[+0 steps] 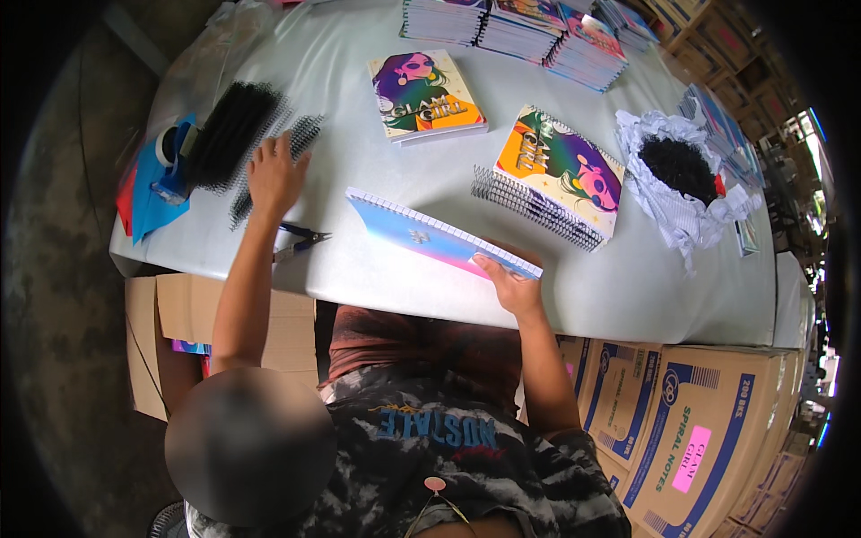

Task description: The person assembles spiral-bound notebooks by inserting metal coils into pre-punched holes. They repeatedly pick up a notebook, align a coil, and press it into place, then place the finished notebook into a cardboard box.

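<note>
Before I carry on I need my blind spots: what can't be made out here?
Head view, left hand: whether it grips a coil; the hand itself covers the contact.
Head view, right hand: its grip underneath; the notebook hides it.
Head view, pliers: the handle ends; the left forearm is in the way.
Head view, far stacks: their full extent; the top edge cuts them off.

The person point(466, 448) wears a short-sleeved T-shirt point(547, 484), black with cloudy grey-white mottling. Blue block lettering point(438, 429) crosses its front, with smaller yellow script point(400, 409) and dark red script point(475, 452) beside it. A small round pinkish disc point(435, 484) lies over the T-shirt. The bottoms point(395, 339) are reddish brown with darker patches. The left hand point(274, 179) and right hand point(514, 285) are bare.
</note>
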The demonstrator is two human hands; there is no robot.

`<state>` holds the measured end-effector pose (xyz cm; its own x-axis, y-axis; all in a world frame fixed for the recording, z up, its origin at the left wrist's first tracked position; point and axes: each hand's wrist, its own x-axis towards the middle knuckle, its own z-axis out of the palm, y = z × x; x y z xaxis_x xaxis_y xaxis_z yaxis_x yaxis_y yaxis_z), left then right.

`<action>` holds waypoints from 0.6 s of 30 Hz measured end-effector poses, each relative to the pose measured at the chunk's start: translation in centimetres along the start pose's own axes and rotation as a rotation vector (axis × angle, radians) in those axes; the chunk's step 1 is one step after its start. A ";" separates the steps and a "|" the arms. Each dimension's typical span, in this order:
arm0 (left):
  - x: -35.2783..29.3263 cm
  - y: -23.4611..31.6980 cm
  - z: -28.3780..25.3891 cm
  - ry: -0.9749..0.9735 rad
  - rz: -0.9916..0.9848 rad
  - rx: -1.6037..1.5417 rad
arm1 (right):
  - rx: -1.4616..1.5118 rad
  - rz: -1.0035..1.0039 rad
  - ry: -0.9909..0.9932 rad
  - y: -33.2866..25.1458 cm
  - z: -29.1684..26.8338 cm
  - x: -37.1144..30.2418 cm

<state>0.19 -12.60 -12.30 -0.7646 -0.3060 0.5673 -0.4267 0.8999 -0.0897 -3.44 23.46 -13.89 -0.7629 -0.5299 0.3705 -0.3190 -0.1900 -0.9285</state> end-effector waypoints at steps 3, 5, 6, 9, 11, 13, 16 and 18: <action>0.3 -1.7 1.3 -0.353 -0.058 -0.045 | 0.034 -0.063 0.018 -0.6 0.2 0.7; 0.6 -2.0 0.8 -0.329 -0.078 -0.135 | 0.101 -0.083 0.066 -1.5 0.9 1.2; 1.3 -2.0 -0.4 -0.361 -0.098 -0.166 | 0.083 -0.046 0.040 -1.6 0.4 0.9; 2.7 -2.6 -2.1 -0.390 -0.143 -0.224 | 0.045 0.001 0.002 -1.7 -0.6 0.9; 2.9 -1.9 -2.5 -0.360 -0.160 -0.338 | 0.033 -0.050 0.055 -1.7 -0.3 1.2; 1.3 -1.0 -1.5 -0.289 -0.093 -0.198 | 0.050 -0.014 0.036 -1.5 -0.6 1.2; -0.6 -0.1 0.3 -0.313 -0.101 -0.208 | 0.109 0.019 0.087 -3.2 0.0 1.8; 0.3 -0.6 -0.7 -0.282 -0.135 -0.327 | 0.036 -0.039 0.071 -2.2 -0.5 1.9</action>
<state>0.54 -13.04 -11.44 -0.8336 -0.4591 0.3071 -0.3913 0.8833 0.2583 -4.44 23.32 -11.10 -0.7887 -0.4614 0.4063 -0.3302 -0.2395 -0.9130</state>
